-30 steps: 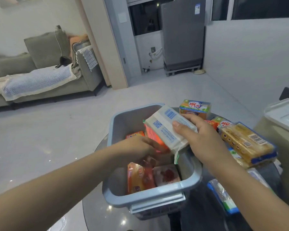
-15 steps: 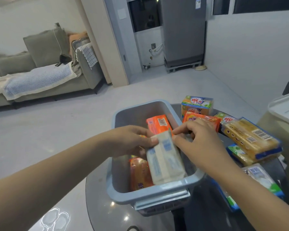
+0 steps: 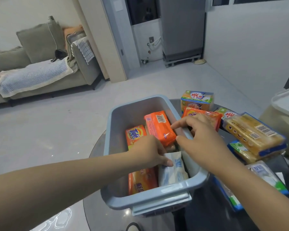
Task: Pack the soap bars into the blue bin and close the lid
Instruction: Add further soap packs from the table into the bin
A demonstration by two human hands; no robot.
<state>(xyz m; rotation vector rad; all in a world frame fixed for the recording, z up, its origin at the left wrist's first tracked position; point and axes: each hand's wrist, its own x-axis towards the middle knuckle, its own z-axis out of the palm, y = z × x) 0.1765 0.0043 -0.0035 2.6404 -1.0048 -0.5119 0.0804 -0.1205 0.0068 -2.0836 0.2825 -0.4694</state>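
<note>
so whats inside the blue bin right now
In the blue bin: a Tide bar, an orange bar, another orange pack and a white pack. The left hand hides what lies under it.

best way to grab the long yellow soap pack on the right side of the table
Take the long yellow soap pack across its narrow width near the middle, coming from above. It lies flat on top of other packs, long sides exposed, so a hand can span it there.

Pale glossy tiled floor (image 3: 60, 130), olive fabric sofa (image 3: 40, 64) under a white-blue knitted throw (image 3: 33, 75), tall grey metal fridge (image 3: 182, 27), plain white walls (image 3: 250, 39)
</note>
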